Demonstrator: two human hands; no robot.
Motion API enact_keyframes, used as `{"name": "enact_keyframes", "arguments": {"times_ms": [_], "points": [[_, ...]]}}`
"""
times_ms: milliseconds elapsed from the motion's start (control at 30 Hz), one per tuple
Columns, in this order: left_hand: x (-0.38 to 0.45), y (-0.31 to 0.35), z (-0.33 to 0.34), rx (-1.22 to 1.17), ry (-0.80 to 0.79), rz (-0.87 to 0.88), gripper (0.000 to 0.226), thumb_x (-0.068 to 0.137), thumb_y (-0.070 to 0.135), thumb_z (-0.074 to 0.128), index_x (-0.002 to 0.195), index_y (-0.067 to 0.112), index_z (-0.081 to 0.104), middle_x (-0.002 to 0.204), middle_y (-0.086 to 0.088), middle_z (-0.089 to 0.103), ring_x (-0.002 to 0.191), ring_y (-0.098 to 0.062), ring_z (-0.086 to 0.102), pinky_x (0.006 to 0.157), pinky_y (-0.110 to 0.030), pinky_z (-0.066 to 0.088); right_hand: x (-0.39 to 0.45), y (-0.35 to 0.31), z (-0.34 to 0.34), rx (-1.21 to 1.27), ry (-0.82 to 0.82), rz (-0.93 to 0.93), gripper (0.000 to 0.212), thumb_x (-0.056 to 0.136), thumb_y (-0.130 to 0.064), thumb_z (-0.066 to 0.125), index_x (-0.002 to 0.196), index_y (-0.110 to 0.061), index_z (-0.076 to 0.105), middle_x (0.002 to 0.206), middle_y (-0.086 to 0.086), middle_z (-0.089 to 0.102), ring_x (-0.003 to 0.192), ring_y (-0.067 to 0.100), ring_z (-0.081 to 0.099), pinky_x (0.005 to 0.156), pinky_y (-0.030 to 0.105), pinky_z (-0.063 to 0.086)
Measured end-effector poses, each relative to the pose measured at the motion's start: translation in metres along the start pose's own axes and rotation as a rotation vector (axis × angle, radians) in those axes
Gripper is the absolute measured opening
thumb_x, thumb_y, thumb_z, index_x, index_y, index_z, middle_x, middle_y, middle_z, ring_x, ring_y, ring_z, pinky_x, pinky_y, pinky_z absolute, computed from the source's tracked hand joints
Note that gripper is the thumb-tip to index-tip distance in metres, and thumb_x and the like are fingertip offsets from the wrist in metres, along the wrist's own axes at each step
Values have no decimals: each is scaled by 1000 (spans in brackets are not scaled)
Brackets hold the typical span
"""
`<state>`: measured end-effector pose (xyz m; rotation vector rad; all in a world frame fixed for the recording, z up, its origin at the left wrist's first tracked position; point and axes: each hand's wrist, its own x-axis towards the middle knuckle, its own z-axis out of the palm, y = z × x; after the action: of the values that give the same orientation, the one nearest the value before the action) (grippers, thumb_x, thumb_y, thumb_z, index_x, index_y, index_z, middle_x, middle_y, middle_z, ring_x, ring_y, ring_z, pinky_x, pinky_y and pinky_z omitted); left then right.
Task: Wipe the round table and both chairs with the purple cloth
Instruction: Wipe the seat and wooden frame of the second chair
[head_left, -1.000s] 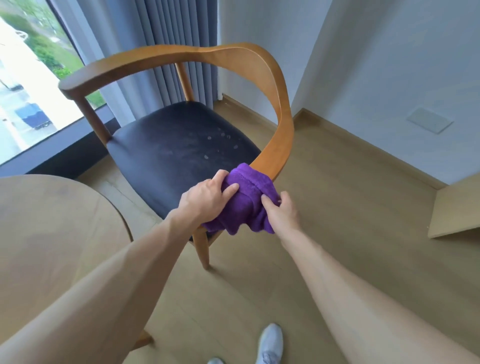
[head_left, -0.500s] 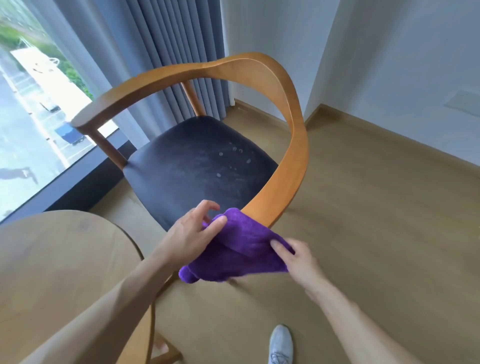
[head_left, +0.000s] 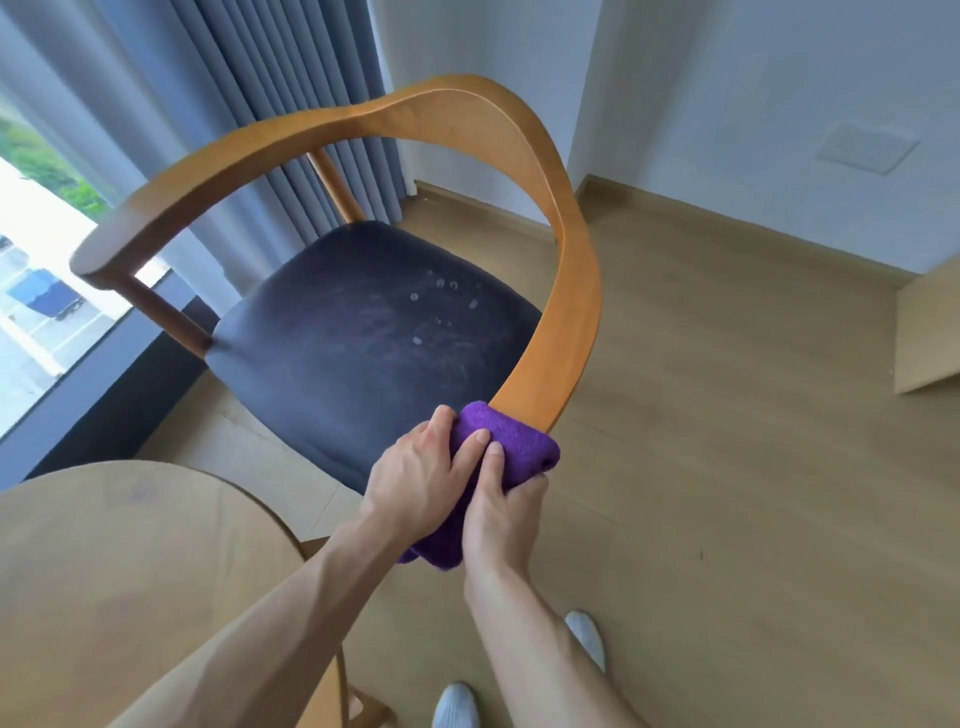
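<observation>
A wooden chair (head_left: 566, 291) with a curved armrest band and a dark seat (head_left: 363, 338) bearing pale spots stands before me. The purple cloth (head_left: 519, 447) is wrapped over the near end of the right armrest. My left hand (head_left: 415, 478) grips the cloth from the left side. My right hand (head_left: 501, 512) holds it from below and the right, thumb on top. Both hands touch each other on the cloth. The round wooden table (head_left: 130, 571) fills the lower left. Only one chair is in view.
Grey curtains (head_left: 270, 104) and a window (head_left: 36, 291) lie behind the chair at left. White walls meet in a corner at the back. A light wooden furniture edge (head_left: 924, 338) juts in at right. My feet (head_left: 457, 706) stand on the wood floor.
The spread cloth has been gathered around the armrest end, and my hands have closed together on it. The view has shifted closer and upward over the chair.
</observation>
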<state>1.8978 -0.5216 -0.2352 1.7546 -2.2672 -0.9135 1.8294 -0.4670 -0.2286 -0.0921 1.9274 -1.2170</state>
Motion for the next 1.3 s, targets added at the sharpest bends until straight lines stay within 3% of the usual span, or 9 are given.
{"name": "enact_keyframes", "arguments": {"times_ms": [200, 367, 500, 633, 800, 900, 1067, 1200, 1300], "points": [[3, 8, 4, 132, 77, 25, 45, 95, 64, 30, 84, 20, 33, 77, 4, 55, 70, -25, 55, 62, -36, 38, 2, 1, 8, 28, 135, -173, 23, 99, -35, 52, 102, -13, 47, 94, 3, 60, 76, 17, 57, 60, 9, 37], [28, 27, 8, 174, 103, 27, 47, 96, 63, 30, 87, 18, 39, 78, 1, 58, 71, -28, 53, 65, -37, 39, 30, -16, 4, -52, 174, -242, 24, 98, -35, 54, 99, -11, 47, 101, 9, 60, 91, 27, 59, 73, 21, 38], [57, 50, 14, 165, 123, 9, 49, 98, 62, 31, 89, 16, 42, 73, 1, 51, 69, -29, 50, 65, -36, 39, 64, -36, -3, -137, 165, -237, 46, 99, -39, 51, 117, 3, 51, 119, 19, 58, 108, 33, 57, 77, 21, 35], [91, 75, 21, 128, 137, -15, 49, 99, 62, 32, 89, 15, 42, 71, -1, 49, 72, -31, 53, 66, -36, 37, 101, -64, -6, -205, 148, -238, 51, 99, -44, 47, 123, 1, 50, 125, 18, 58, 113, 33, 57, 80, 28, 39], [146, 108, 29, 84, 171, -55, 52, 99, 61, 31, 104, 13, 51, 101, -16, 66, 95, -39, 63, 72, -38, 38, 152, -104, -7, -268, 112, -230, 53, 98, -50, 44, 124, -5, 51, 124, 15, 61, 111, 33, 60, 77, 29, 38], [165, 116, 33, 74, 200, -77, 55, 98, 61, 32, 108, 12, 52, 104, -17, 66, 98, -39, 63, 72, -38, 37, 170, -112, -5, -254, 118, -238, 54, 97, -53, 44, 123, -5, 51, 123, 15, 62, 111, 34, 60, 77, 30, 37], [143, 104, 34, 49, 182, -26, 46, 98, 62, 33, 96, 17, 39, 84, -6, 53, 90, -35, 62, 70, -37, 35, 149, -93, -8, -230, 146, -251, 52, 99, -52, 40, 124, -7, 50, 121, 14, 63, 108, 33, 61, 73, 27, 35], [96, 80, 24, 81, 136, 20, 46, 98, 62, 32, 95, 17, 41, 82, -3, 54, 85, -33, 62, 68, -37, 36, 103, -61, -7, -194, 174, -282, 46, 99, -48, 43, 122, -8, 50, 120, 12, 63, 107, 32, 61, 71, 25, 33], [58, 57, 15, 101, 92, 59, 45, 97, 63, 32, 94, 19, 40, 90, -4, 61, 86, -32, 63, 69, -37, 40, 64, -34, -4, -146, 194, -295, 43, 100, -43, 46, 122, -6, 50, 121, 14, 62, 110, 33, 58, 81, 30, 40]]}}
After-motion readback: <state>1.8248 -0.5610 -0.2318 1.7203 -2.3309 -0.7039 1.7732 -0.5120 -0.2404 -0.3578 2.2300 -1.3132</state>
